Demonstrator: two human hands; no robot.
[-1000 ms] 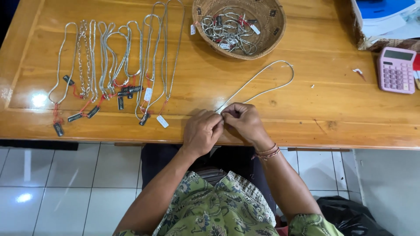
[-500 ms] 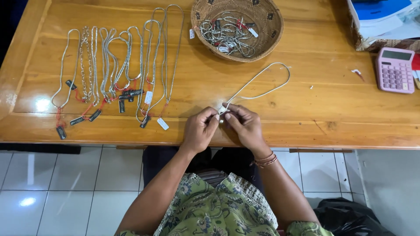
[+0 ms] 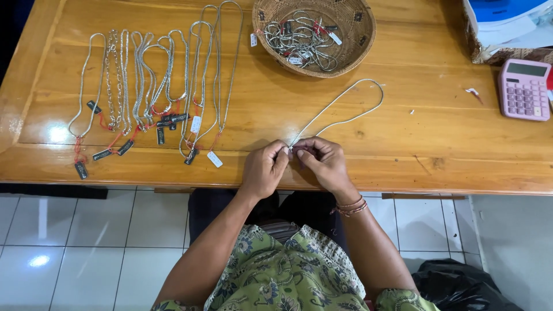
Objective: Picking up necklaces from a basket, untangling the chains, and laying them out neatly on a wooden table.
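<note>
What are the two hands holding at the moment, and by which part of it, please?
Both the left hand and right hand pinch the silver chain necklace at its two ends, where they meet; its loop lies on the wooden table.

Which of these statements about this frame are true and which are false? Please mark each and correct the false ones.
1. Both hands pinch the ends of one silver chain: the left hand and the right hand meet at its clasp end. True.
2. The silver chain lies in a loop on the wooden table. True.
3. The woven basket is empty. False: it holds a tangle of tagged chains.
4. The pink calculator sits at the table's left end. False: it is at the right end.
5. A row of tagged necklaces lies left of the hands. True.
</note>
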